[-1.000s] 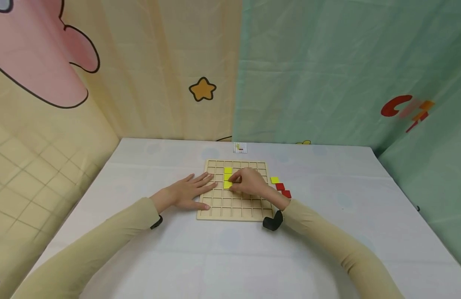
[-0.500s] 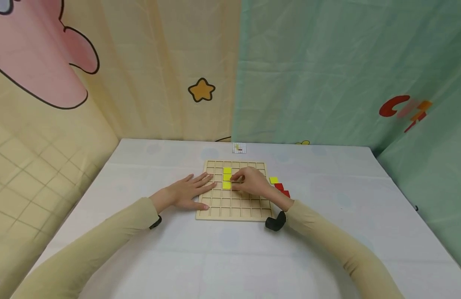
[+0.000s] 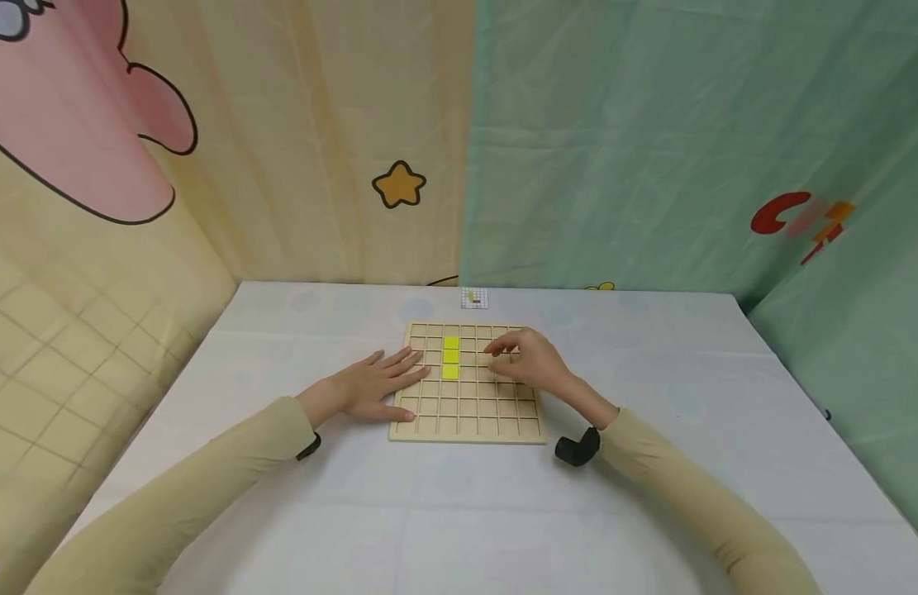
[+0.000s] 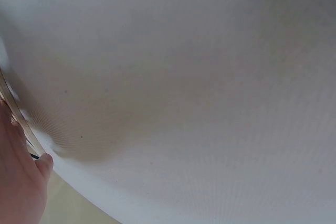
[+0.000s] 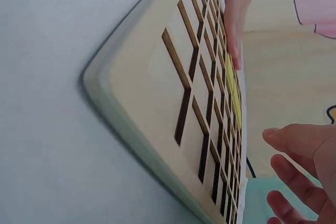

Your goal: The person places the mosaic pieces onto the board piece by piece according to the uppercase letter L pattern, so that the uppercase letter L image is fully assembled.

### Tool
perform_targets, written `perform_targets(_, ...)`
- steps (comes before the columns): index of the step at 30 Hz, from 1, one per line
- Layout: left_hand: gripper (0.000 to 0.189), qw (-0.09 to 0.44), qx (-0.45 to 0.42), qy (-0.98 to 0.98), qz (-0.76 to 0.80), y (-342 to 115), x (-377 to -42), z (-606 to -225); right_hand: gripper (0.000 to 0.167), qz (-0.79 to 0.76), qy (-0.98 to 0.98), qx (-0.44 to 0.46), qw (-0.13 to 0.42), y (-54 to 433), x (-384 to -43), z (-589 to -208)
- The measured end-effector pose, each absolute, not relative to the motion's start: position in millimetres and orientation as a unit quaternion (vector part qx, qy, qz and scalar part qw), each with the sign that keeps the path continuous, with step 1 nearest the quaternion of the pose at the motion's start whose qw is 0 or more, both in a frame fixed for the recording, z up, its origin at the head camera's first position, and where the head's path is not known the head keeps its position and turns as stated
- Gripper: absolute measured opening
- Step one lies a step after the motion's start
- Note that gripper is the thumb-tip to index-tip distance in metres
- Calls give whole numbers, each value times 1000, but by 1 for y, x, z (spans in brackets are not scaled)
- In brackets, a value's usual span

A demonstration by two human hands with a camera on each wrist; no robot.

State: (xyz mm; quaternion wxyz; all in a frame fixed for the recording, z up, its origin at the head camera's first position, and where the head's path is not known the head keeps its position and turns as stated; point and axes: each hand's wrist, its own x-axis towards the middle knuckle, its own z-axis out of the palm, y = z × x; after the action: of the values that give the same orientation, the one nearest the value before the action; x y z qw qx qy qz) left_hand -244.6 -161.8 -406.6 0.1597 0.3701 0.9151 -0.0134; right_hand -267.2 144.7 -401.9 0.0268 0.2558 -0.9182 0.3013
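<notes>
The right hand (image 3: pixel 529 361), fingers apart, has moved right over the board (image 3: pixel 468 426), leaving three yellow tiles (image 3: pixel 450 357) apparently seated left of its centre, the left hand (image 3: pixel 369 386) resting fingers-spread on its left edge.

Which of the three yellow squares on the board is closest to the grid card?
The top square in the head view, at the end toward the grid card; the middle square and bottom square lie farther from it.
</notes>
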Motion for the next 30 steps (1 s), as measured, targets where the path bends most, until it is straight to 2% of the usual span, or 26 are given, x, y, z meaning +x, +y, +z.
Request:
perform_targets(16, 83, 158, 366, 917, -15, -165, -246, -412, 25, 299, -933, 193, 55, 214, -266, -419)
perform_targets(30, 83, 154, 375, 914, -12, -162, -245, -407, 29, 277, -946, 161, 45, 219, -276, -425)
